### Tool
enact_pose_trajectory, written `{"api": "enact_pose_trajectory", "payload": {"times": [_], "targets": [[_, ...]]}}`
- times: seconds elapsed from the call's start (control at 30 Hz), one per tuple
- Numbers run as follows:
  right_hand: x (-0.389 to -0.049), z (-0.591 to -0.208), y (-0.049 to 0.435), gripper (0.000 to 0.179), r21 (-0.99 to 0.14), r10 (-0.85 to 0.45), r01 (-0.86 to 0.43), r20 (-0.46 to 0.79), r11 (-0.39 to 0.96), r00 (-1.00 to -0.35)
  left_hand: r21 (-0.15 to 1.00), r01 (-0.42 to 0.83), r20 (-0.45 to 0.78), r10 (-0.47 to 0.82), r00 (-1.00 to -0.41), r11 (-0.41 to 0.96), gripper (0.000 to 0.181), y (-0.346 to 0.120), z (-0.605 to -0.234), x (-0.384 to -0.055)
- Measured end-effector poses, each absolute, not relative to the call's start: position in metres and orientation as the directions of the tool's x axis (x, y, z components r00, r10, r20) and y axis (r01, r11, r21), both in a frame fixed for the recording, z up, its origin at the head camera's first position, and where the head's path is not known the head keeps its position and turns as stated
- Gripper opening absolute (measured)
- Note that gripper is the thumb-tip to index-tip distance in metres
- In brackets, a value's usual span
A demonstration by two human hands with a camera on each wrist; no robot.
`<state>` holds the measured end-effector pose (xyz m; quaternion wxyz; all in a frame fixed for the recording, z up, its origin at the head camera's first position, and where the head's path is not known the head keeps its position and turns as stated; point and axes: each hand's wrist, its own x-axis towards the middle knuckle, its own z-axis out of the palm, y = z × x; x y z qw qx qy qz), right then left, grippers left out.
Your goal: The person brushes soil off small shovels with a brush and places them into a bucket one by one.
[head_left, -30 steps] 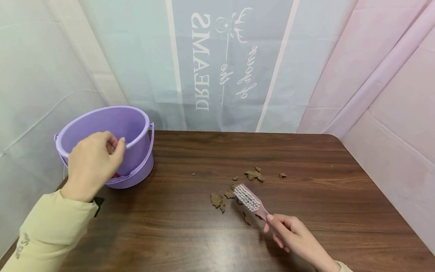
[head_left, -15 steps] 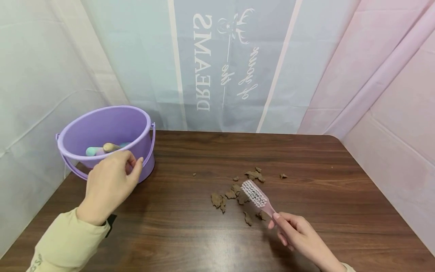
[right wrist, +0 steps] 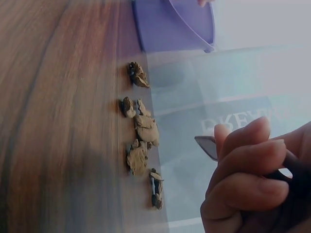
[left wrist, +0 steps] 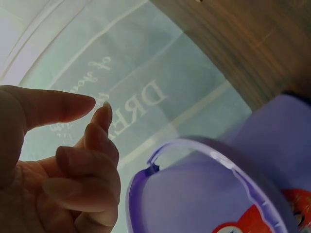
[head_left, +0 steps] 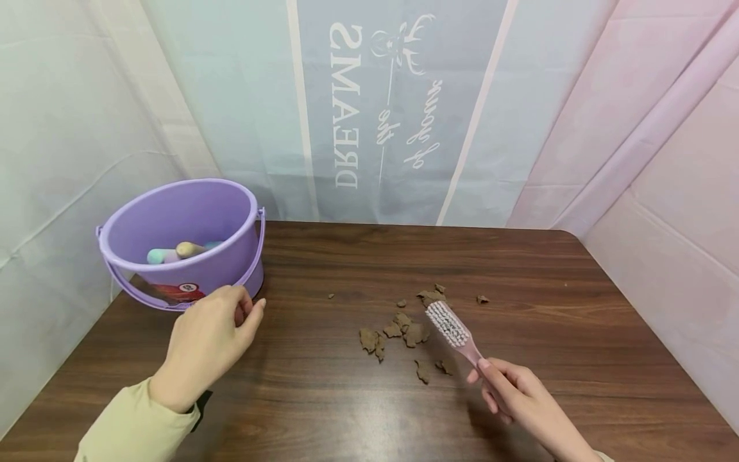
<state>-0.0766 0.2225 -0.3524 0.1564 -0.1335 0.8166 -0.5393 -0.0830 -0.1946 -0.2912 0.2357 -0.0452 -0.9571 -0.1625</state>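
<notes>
My right hand (head_left: 522, 391) grips the pink handle of a brush (head_left: 449, 325), held over the table with its white bristles facing up. Brown, dry, leaf-like flakes (head_left: 414, 335) lie scattered just beyond and left of it. In the right wrist view the fingers curl round the handle, and the brush head is mostly out of sight. My left hand (head_left: 204, 346) hovers in front of a purple bucket (head_left: 231, 256), holding nothing. Its fingers are loosely bent, the thumb close to the index fingertip in the left wrist view.
Inside the bucket show rounded handle ends, one mint (head_left: 156, 256) and one tan (head_left: 187, 249). The bucket's bail (head_left: 124, 287) hangs down at its front. A printed curtain (head_left: 398, 115) closes off the far edge of the dark wooden table (head_left: 323, 398).
My left hand has drawn back from over the bucket toward me and to the right, uncovering the handles inside. The right hand has shifted slightly right with the brush.
</notes>
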Motion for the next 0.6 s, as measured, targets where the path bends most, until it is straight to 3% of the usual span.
{"api": "enact_pose_trajectory", "payload": {"times": [0.6], "targets": [[-0.080, -0.357, 0.246, 0.038, -0.886, -0.309, 0.086, -0.248, 0.456, -0.918, 0.322, 0.132, 0.367, 0.005, -0.930, 0.937, 0.022, -0.186, -0.304, -0.074]]}}
